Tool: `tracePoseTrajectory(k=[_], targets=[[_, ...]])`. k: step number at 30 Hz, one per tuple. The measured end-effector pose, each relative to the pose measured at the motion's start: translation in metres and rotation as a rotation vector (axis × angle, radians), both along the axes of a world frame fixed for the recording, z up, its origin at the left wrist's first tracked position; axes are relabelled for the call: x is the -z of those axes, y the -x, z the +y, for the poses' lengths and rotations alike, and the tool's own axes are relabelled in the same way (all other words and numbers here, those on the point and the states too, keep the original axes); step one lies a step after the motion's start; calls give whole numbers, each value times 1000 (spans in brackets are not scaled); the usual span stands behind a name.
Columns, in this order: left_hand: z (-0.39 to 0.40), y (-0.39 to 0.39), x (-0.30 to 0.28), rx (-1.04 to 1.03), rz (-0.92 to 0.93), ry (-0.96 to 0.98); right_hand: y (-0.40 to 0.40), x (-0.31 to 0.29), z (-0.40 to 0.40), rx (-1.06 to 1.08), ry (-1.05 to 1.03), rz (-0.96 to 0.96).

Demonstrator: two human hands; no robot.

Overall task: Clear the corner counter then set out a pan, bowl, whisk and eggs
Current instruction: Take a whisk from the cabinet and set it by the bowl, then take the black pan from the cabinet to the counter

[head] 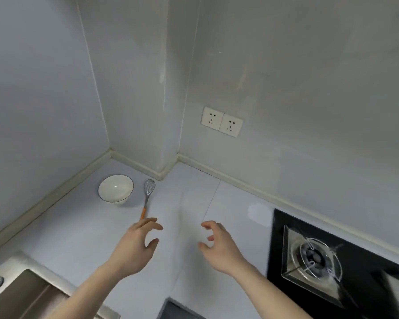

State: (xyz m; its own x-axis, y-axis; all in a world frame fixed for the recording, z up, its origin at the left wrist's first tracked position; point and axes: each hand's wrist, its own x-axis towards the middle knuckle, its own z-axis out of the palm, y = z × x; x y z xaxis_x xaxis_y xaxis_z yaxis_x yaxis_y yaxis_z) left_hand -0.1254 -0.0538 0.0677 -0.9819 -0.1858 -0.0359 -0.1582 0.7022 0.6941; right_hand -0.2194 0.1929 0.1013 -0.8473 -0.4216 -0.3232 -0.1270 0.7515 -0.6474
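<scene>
Whisk (148, 194) beside bowl (115, 188) near table's (228, 199) back corner, handle toward left hand (135, 246). Right hand (219, 246) farther. Both hands loosely spread, empty.

Bowl (115, 188) beside whisk (148, 195) on counter (217, 203); 2 empty hands hover.

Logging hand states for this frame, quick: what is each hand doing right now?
Left hand: open, fingers loosely curled, holding nothing, just short of the orange-handled wire whisk.
Right hand: open, fingers relaxed, holding nothing.
</scene>
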Motion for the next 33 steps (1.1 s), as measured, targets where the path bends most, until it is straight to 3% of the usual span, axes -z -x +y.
tracePoseTrajectory(k=[9, 18, 24, 33], targets=[[182, -31, -72, 327, 157, 37, -123, -92, 201, 202, 97, 191], [429, -99, -174, 750, 404, 20, -309, -169, 428, 588, 67, 409], [544, -134, -241, 956, 537, 26, -381, -221, 523, 750, 42, 567], [696, -149, -339, 1067, 784, 49, -419, -289, 648, 857, -1, 798]])
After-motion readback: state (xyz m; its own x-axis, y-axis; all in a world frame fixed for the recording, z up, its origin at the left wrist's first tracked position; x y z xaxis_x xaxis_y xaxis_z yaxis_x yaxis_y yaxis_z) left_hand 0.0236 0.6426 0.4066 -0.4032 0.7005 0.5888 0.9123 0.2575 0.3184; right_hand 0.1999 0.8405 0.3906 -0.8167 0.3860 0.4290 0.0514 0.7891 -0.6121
